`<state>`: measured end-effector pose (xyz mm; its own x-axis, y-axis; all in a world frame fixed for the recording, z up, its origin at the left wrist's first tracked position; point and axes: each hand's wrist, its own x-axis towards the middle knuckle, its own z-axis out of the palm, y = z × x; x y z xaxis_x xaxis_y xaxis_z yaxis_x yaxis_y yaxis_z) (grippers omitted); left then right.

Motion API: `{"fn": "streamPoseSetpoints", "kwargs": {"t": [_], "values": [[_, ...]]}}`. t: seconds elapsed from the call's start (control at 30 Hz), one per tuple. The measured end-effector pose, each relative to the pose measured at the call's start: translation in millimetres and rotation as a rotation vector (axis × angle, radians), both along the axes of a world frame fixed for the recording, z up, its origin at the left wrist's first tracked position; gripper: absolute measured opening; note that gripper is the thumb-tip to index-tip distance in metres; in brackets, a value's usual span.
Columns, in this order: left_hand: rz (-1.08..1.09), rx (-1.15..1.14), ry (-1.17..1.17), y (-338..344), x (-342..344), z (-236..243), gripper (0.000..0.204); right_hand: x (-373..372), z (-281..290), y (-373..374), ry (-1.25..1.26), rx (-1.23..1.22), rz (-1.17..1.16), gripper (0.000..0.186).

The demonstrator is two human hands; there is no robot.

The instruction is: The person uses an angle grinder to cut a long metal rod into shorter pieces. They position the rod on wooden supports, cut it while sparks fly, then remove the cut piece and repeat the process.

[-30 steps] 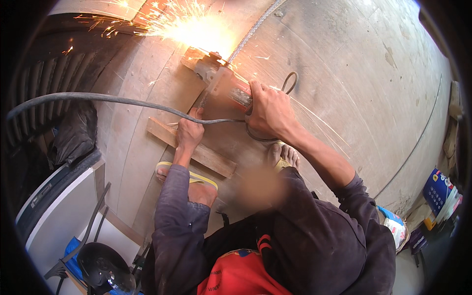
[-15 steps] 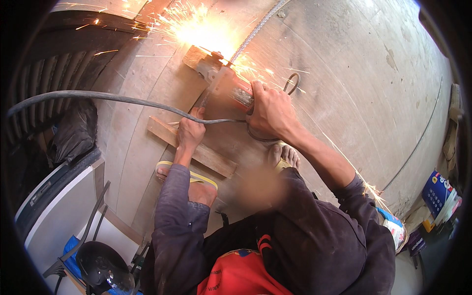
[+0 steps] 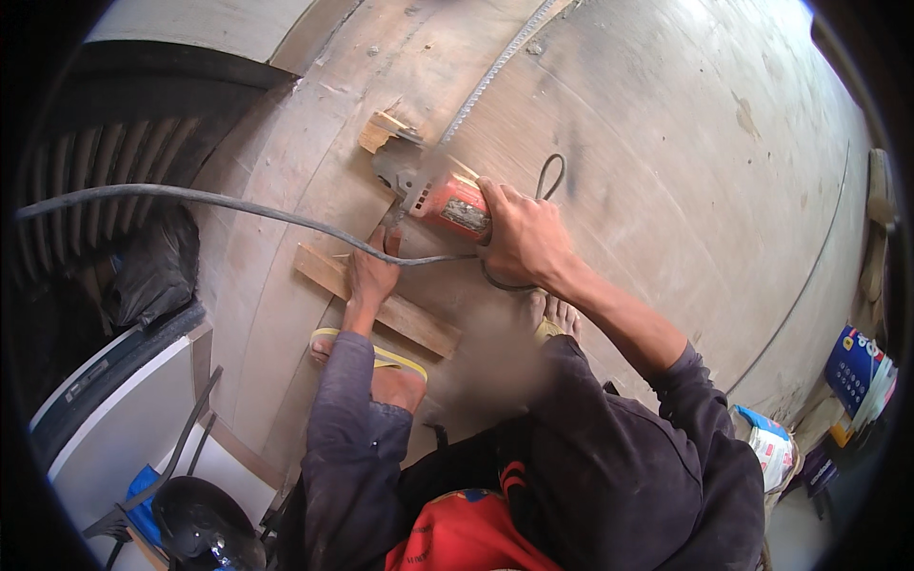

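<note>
A red and grey angle grinder (image 3: 452, 202) lies across a ribbed steel bar (image 3: 492, 74) over a rough wooden block (image 3: 373, 131) on the concrete floor. My right hand (image 3: 524, 233) is wrapped round the grinder's body, its grey cord (image 3: 238, 203) running off to the left. Below the grinder, my left hand (image 3: 376, 266) grips the near part of the bar, its fingertips partly hidden. A wooden plank (image 3: 417, 319) lies under my left wrist, beside my sandalled feet (image 3: 400, 364). A blurred patch hides part of the floor below the plank.
Another thin bar (image 3: 795, 276) runs along the right, near blue packages (image 3: 852, 366) and a white-and-blue sack (image 3: 771, 443). At left are a dark slatted grille (image 3: 114, 162), black plastic (image 3: 157, 271), a white panel (image 3: 119, 409) and a glossy black object (image 3: 205, 523).
The bright shower of sparks has stopped. The grinder and both my hands sit slightly lower and farther right in the view, my grip on grinder and bar unchanged.
</note>
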<state>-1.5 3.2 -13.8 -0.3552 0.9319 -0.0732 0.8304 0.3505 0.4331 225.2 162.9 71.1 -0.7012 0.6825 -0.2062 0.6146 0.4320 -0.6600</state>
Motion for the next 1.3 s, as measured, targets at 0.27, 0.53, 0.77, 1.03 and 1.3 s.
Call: {"fn": "streamPoseSetpoints", "kwargs": {"t": [0.27, 0.53, 0.77, 1.03, 1.3], "values": [[0.082, 0.006, 0.151, 2, 12, 1, 0.036, 6, -4, 0, 0.048, 0.055, 0.013, 0.049], [0.094, -0.007, 0.077, 5, 7, 2, 0.04, 4, -6, 2, 0.027, 0.049, 0.007, 0.047], [0.123, -0.101, 0.033, 6, 7, 6, 0.047, 3, -5, 3, 0.019, 0.052, -0.016, 0.047], [0.116, -0.105, -0.008, 5, 4, 4, 0.048, 3, -8, 4, 0.009, 0.048, 0.006, 0.048], [0.117, -0.129, 0.029, 6, 5, 7, 0.043, 3, -9, 4, 0.027, 0.055, -0.003, 0.048]]}}
